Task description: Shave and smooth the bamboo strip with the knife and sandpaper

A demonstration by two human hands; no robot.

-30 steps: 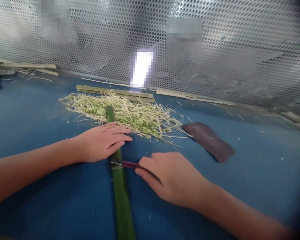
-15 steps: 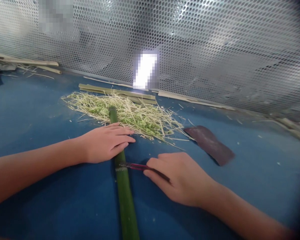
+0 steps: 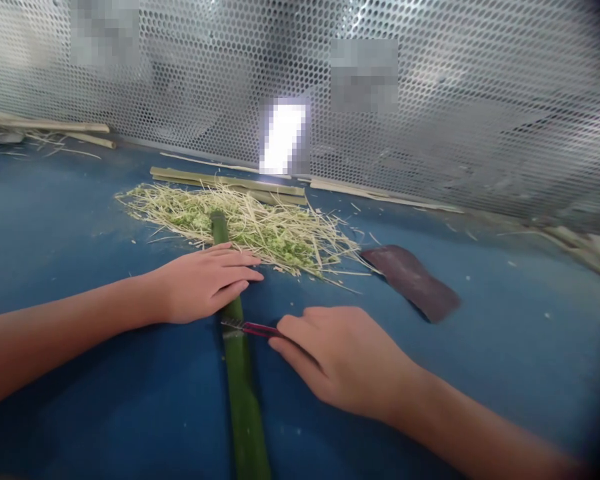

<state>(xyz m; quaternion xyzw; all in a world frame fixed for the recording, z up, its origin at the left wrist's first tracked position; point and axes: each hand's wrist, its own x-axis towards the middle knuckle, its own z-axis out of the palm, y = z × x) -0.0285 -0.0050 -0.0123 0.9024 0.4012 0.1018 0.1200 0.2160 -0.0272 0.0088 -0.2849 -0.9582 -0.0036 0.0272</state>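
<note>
A green bamboo strip (image 3: 245, 407) runs away from me over the blue surface, with a pale band across it at the joint. My left hand (image 3: 207, 283) lies flat on its upper part, palm down, fingers stretched out past the strip's right side. In my closed right hand (image 3: 340, 357) is a slim red utility knife (image 3: 261, 329), its handle partly hidden by the fingers. The knife's blade lies across the bamboo just above the pale band. The strip's far end meets a heap of pale and green shavings (image 3: 260, 227).
A curled piece of dark red-brown sandpaper (image 3: 413, 280) lies to the right. Behind the heap are flat bamboo slats (image 3: 230, 180), below a perforated metal panel (image 3: 205, 87). More pale strips (image 3: 50, 125) lie at the far left. The work surface (image 3: 105, 373) is blue.
The knife blade has moved left, further across the bamboo at the joint, and my right hand has come a little closer. My left hand stays flat on the strip. The whole view has shifted slightly.
</note>
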